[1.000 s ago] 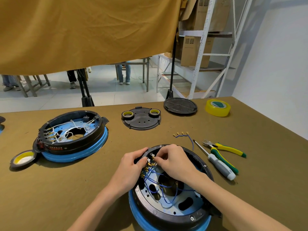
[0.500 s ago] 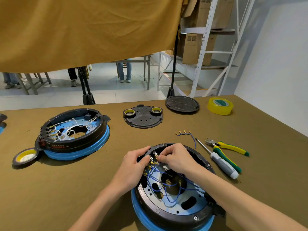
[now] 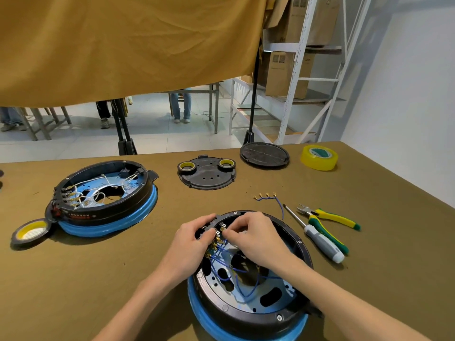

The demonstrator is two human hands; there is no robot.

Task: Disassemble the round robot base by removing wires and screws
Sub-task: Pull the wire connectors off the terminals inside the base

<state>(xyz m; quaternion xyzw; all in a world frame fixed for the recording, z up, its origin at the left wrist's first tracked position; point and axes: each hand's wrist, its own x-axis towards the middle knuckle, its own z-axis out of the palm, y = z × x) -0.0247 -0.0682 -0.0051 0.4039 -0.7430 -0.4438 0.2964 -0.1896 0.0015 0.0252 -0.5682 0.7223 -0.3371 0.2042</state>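
Head view: round base (image 3: 248, 308) open-side up (both hands inside).

One cam only, head-worn, wide-angle, looking fwd and down across the desk (image 3: 73, 279). Close in: forearms enter from the near edge, hands at centre-bottom. Far side takes in a hanging cloth (image 3: 123, 45), floor beyond, shelving (image 3: 295, 70) far right.

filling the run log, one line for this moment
step: unplugging wires | hands: left hand steadies near base, right hand pinches at blue wires | screwdriver: unused
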